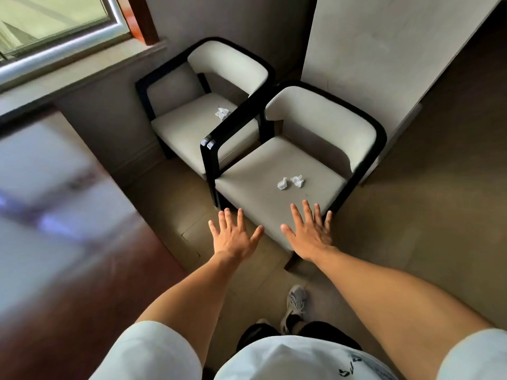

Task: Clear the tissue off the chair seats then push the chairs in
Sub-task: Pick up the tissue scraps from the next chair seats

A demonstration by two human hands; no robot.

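Observation:
Two cream armchairs with black frames stand side by side. On the near chair's seat [255,193] lie two crumpled white tissues, one at left [282,184] and one at right [298,181]. One crumpled tissue [222,113] lies on the far chair's seat [186,127]. My left hand [233,235] is spread flat, fingers straight, over the floor just left of the near seat's front corner. My right hand [311,232] is spread flat above the near seat's front edge, short of the two tissues. Neither hand holds anything.
A reddish-brown glossy table [55,242] fills the left side, blurred. A window and sill [68,50] run along the upper left. A pale wall panel [370,50] stands behind the chairs. Tan floor [425,201] lies to the right. My shoe [295,303] is below the near chair.

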